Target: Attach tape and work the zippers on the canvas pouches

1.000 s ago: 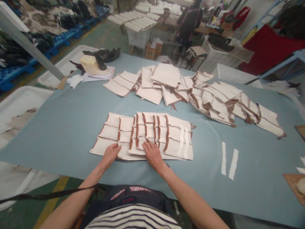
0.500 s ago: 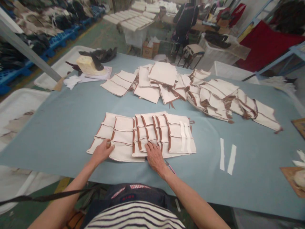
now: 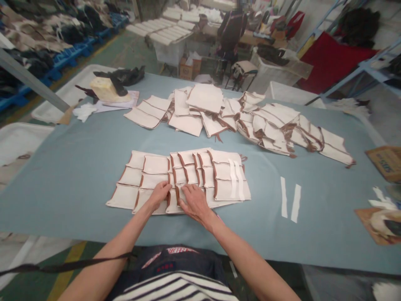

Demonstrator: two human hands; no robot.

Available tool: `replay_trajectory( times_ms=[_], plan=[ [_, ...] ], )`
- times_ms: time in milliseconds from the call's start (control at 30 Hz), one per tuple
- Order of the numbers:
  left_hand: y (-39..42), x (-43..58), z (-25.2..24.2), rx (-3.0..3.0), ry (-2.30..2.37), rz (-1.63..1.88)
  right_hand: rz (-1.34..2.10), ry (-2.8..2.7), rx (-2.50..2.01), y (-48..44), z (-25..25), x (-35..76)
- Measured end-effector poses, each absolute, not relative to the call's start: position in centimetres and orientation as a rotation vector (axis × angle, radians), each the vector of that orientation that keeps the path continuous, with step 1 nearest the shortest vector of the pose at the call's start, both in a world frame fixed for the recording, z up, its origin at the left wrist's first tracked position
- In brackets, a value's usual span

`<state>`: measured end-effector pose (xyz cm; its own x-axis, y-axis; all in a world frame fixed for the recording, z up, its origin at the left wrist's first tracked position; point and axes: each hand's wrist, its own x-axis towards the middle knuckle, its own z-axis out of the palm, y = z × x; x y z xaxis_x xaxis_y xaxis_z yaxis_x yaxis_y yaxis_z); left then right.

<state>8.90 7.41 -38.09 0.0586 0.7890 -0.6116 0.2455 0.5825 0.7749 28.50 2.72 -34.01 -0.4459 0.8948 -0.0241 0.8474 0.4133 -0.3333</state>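
A row of overlapping cream fabric panels (image 3: 153, 164) with brown edging lies in front of me, each panel crossed by seams. My left hand (image 3: 161, 194) has its fingertips pinched at the brown edge of a panel near the middle of the row. Just right of it, my right hand (image 3: 196, 203) rests on the neighbouring panels with its thumb apart and fingers extended. Two white strips (image 3: 235, 179) lie on the rightmost panel. My hands cover the lower parts of the middle panels.
Behind the row, a loose heap of similar panels (image 3: 205, 99) spreads across the blue-grey table (image 3: 78, 167). Two more white strips (image 3: 290, 200) lie to the right. A yellowish block (image 3: 105, 89) stands at the back left. One person (image 3: 232, 31) is beyond the table.
My left hand has moved right along the row, from a left-hand panel to an edge close to my right hand. My right hand stays on the middle panels. The view has shifted slightly.
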Motion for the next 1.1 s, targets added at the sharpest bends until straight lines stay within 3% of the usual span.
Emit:
replay_trajectory(
  times_ms=[200, 667, 867, 1100],
  plan=[
    [7.1, 8.8, -37.6, 0.982, 1.564, 0.523, 0.438, -2.547, -1.439, 7.8, -33.4, 25.1],
    [5.9, 5.3, -35.3, 0.841, 1.75, 0.477, 0.625, -2.383, -1.78, 8.9, -33.4, 25.5],
    [6.3, 4.4, -33.7, 0.83, 1.67, 0.494, 0.782, -2.202, -1.728, 5.4, -31.4, 25.9],
    [7.1, 1.8, -31.6, 1.005, 1.841, 0.517, 0.922, -1.843, -1.868, -3.3, -31.9, 34.1]
  ],
)
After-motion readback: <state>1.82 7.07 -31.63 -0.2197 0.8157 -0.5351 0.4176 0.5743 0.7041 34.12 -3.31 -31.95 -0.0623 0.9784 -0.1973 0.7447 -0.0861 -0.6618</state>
